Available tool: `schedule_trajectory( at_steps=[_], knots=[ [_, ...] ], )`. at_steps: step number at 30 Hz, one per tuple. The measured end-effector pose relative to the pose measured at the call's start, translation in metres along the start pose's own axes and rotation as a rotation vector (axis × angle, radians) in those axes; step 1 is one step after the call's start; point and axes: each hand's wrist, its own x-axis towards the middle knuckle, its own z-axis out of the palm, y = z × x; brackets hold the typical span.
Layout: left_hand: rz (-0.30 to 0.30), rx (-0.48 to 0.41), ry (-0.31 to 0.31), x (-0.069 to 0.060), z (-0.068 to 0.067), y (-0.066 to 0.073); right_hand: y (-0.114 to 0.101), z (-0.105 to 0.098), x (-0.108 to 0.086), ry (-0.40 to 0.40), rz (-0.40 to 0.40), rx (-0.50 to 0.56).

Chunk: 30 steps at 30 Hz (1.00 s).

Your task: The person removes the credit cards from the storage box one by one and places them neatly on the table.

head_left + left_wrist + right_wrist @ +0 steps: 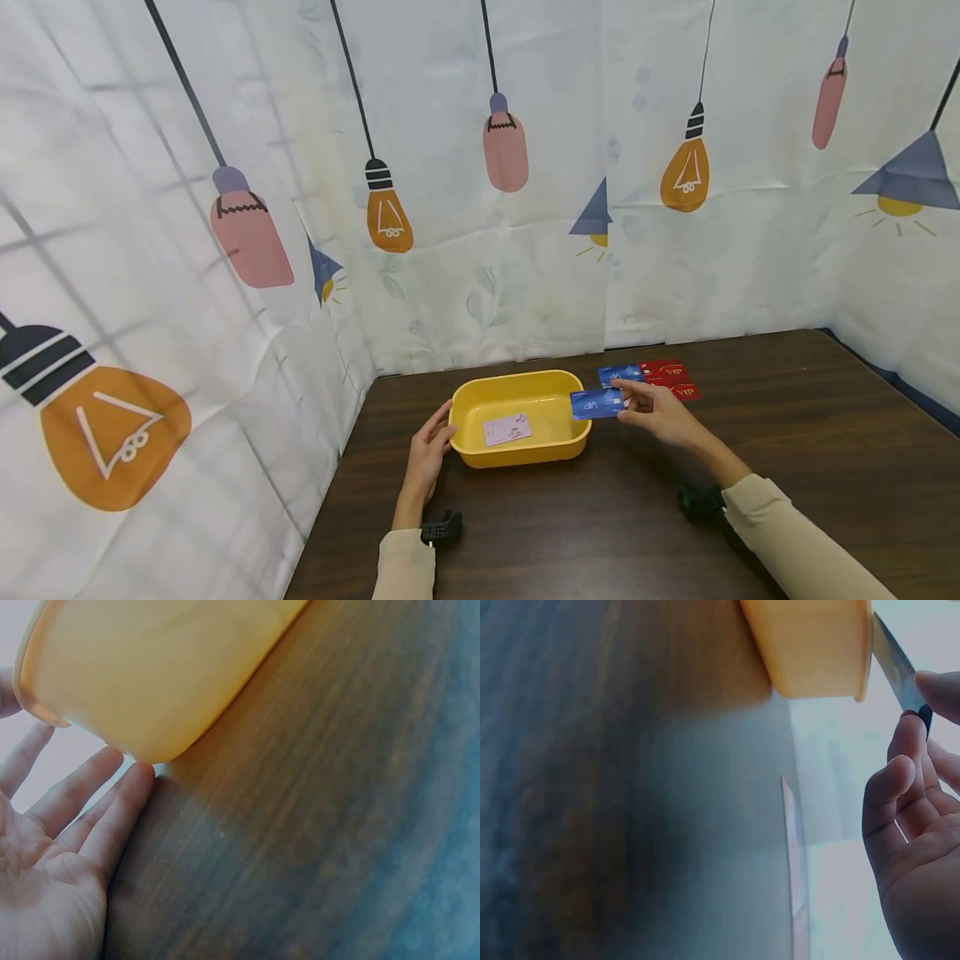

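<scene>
A yellow plastic basin (480,457) stands on the table, with a pale pink printed card (507,429) lying inside. My left hand (429,454) holds the basin's left end, its fingertips against the outer wall (150,682) in the left wrist view. My right hand (663,414) pinches a blue card (595,404) between thumb and fingers, its far edge over the basin's right rim. In the right wrist view this card (898,667) shows nearly edge-on. Just behind the right hand lie another blue card (618,374) and red VIP cards (670,372), partly overlapping.
The dark wooden table (555,525) reaches back to a white curtain (465,308) printed with lamps and bulbs. More curtain hangs along the left side. A dark band is strapped on each wrist.
</scene>
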Motion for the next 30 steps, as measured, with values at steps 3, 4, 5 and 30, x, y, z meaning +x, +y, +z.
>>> schedule_trajectory(
  at_steps=[3, 4, 5, 30],
  knots=[
    [0.004, 0.003, -0.001, 0.0, 0.0, 0.0, 0.003, -0.003, -0.003, -0.004, -0.009, -0.01],
    [0.005, 0.004, -0.001, 0.0, 0.0, 0.0, 0.004, -0.004, -0.003, -0.004, -0.01, -0.011],
    [0.008, 0.006, -0.004, 0.0, 0.0, 0.0, 0.004, -0.005, -0.004, -0.002, -0.006, -0.008],
    [0.0, 0.008, 0.004, 0.0, 0.001, -0.001, 0.022, -0.027, -0.02, 0.033, 0.016, -0.028]
  ],
)
